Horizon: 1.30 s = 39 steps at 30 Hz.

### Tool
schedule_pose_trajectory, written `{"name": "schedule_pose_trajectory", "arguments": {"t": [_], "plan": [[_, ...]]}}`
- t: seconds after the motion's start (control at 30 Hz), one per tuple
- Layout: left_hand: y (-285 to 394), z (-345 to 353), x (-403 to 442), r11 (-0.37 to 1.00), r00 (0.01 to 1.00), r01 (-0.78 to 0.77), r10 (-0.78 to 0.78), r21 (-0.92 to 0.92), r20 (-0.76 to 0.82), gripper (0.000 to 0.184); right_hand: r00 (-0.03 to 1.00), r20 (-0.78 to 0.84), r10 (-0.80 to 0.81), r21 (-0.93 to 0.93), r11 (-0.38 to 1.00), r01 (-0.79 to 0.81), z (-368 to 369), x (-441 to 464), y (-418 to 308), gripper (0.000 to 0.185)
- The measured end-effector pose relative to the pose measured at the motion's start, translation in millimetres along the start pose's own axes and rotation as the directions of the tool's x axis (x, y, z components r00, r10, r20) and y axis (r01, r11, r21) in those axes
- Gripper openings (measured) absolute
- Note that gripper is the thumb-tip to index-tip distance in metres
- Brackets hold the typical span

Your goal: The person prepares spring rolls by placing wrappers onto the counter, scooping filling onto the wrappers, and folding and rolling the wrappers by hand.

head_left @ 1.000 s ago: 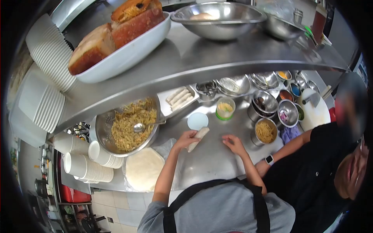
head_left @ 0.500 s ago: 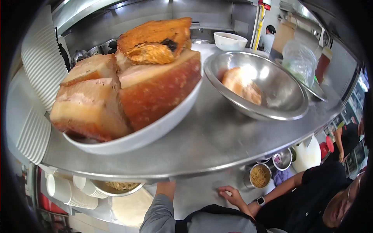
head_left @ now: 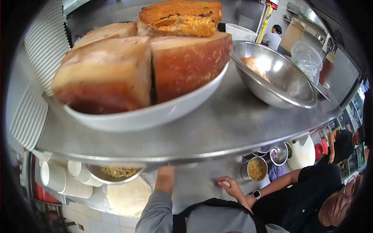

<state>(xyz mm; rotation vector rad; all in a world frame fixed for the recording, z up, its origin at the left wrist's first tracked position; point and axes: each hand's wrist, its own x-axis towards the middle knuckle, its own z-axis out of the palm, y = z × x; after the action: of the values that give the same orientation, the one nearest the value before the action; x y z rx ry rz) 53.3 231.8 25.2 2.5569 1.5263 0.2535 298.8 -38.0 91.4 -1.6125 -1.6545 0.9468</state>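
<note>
1. Steel shelf (head_left: 194, 136): the middle of the view is filled by it; 1 white bowl (head_left: 143, 125) of meat blocks (head_left: 190, 68) is carried on top.
2. Steel counter (head_left: 198, 188): set lower, partly blocked by the shelf's front edge. Step in hand is judged to be handwork on this surface; details can't be read. For the next move, free space between the 2 arms and a steady left hand are judged to be needed.
3. Co-worker in black (head_left: 295, 194): 1 forearm is placed just beside the right wrist.
4. Pale round sheets (head_left: 129, 196): laid flat on the counter, near the left forearm. No clear long axis is given by the rounded outline; no pointing direction can be told.
5. Left forearm (head_left: 165, 182): extended toward the shelf edge; the left hand is hidden there, so finger spread and any grip cannot be told.
6. Steel pot (head_left: 244, 174) of noodles (head_left: 255, 169): stood near the right hand, mouth up.
7. Right hand (head_left: 230, 185): held over the counter, fingers loosely curled, slightly apart; nothing is seen gripped.
</note>
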Motion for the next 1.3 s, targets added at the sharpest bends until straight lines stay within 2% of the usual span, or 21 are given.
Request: {"name": "schedule_pose_trajectory", "arguments": {"t": [0.13,0.2,0.27,0.33,0.37,0.43,0.53,0.57,0.63,0.67,0.73,0.77,0.8,0.83,0.87,0.9,0.97,1.07,1.17,1.27,1.3], "plan": [[45.3,-56.4,-74.4,0.94,0.93,-0.294,0.241,-0.171,-0.277,0.041,0.977,0.113,-0.183,0.011,0.983,0.182,14.4,-4.5,-3.4,0.026],[66.5,-73.9,-143.4,0.869,0.923,-0.338,0.233,-0.36,-0.305,0.038,0.949,0.184,-0.256,0.023,0.966,0.256,21.6,-5.3,-8.0,0.026],[77.4,-93.8,-223.6,0.844,0.957,-0.231,0.108,-0.484,-0.269,0.031,0.916,0.286,-0.281,-0.061,0.949,0.31,34.7,-11.3,-10.5,0.031],[43.5,-68.8,-295.1,0.79,0.922,-0.013,-0.227,-0.613,-0.313,0.025,0.858,0.425,-0.289,-0.081,0.932,0.354,53.2,-10.5,-20.5,0.034],[6.6,-52.0,-331.1,0.836,0.918,0.157,-0.319,-0.526,-0.234,0.036,0.797,0.524,-0.3,-0.106,0.906,0.41,63.6,-7.9,-32.4,0.034],[-37.4,-21.8,-386.3,0.887,0.79,0.395,-0.461,-0.24,-0.404,0.04,0.657,0.696,-0.29,-0.035,0.9,0.434,95.4,1.8,-69.5,0.035],[-32.1,-16.2,-419.2,0.594,0.717,0.695,-0.614,0.406,-0.33,0.055,0.503,0.612,-0.61,0.185,0.729,0.658,187.3,18.3,-96.6,0.046],[-35.1,-8.0,-423.9,0.607,0.719,0.694,-0.604,0.387,-0.343,0.055,0.429,0.519,-0.739,0.277,0.62,0.734,221.3,23.3,-104.1,0.049],[-46.3,12.5,-425.4,0.628,0.72,0.694,-0.589,0.352,-0.368,0.053,0.407,0.526,-0.747,0.294,0.609,0.737,278.9,30.3,-121.4,0.056],[-50.6,9.4,-425.5,0.59,0.687,0.704,-0.708,0.396,-0.166,0.063,0.415,0.563,-0.714,0.241,0.623,0.744,305.0,31.7,-126.7,0.058],[-62.0,18.6,-431.5,0.57,0.708,0.687,-0.666,0.45,-0.236,0.066,0.441,0.618,-0.651,0.135,0.64,0.756,348.7,33.4,-134.0,0.064],[-65.4,27.1,-433.5,0.556,0.714,0.681,-0.648,0.477,-0.265,0.068,0.513,0.718,-0.471,-0.048,0.702,0.711,360.4,36.6,-133.0,0.071],[-70.3,28.7,-431.8,0.66,0.745,0.662,-0.632,0.355,-0.215,0.071,0.55,0.789,-0.274,-0.217,0.713,0.667,369.7,37.0,-130.4,0.078],[-78.6,33.1,-435.2,0.711,0.746,0.665,-0.643,0.226,-0.173,0.073,0.638,0.694,-0.333,-0.158,0.795,0.586,360.9,22.9,-116.7,0.088],[-90.1,74.2,-441.8,0.658,0.725,0.673,-0.493,0.339,-0.482,0.077,0.651,0.679,-0.34,-0.055,0.86,0.507,359.1,15.3,-104.3,0.092],[-63.0,12.5,-444.2,0.76,0.76,0.644,-0.623,0.084,-0.188,0.073,0.68,0.672,-0.293,-0.137,0.854,0.503,351.4,6.4,-116.8,0.094],[-73.8,5.6,-459.6,0.874,0.842,0.476,-0.485,-0.098,-0.234,0.07,0.699,0.631,-0.335,-0.216,0.791,0.573,362.2,7.1,-91.4,0.083],[-78.3,-10.8,-472.4,0.884,0.844,0.453,-0.466,-0.113,-0.264,0.068,0.7,0.634,-0.33,-0.375,0.661,0.651,323.7,-15.6,-104.3,0.069],[-84.4,-20.6,-478.3,0.896,0.843,0.434,-0.439,-0.091,-0.309,0.06,0.707,0.611,-0.356,-0.39,0.641,0.661,292.4,-42.8,-102.8,0.056],[-80.3,-29.4,-479.1,0.943,0.887,0.329,-0.326,-0.046,-0.326,0.051,0.702,0.71,0.054,-0.422,0.831,0.362,261.5,-47.8,-150.2,0.043],[-75.2,-33.3,-477.1,0.959,0.902,0.281,-0.276,-0.034,-0.332,0.048,0.75,0.66,-0.053,-0.361,0.852,0.378,265.4,-45.3,-147.4,0.04]]}}
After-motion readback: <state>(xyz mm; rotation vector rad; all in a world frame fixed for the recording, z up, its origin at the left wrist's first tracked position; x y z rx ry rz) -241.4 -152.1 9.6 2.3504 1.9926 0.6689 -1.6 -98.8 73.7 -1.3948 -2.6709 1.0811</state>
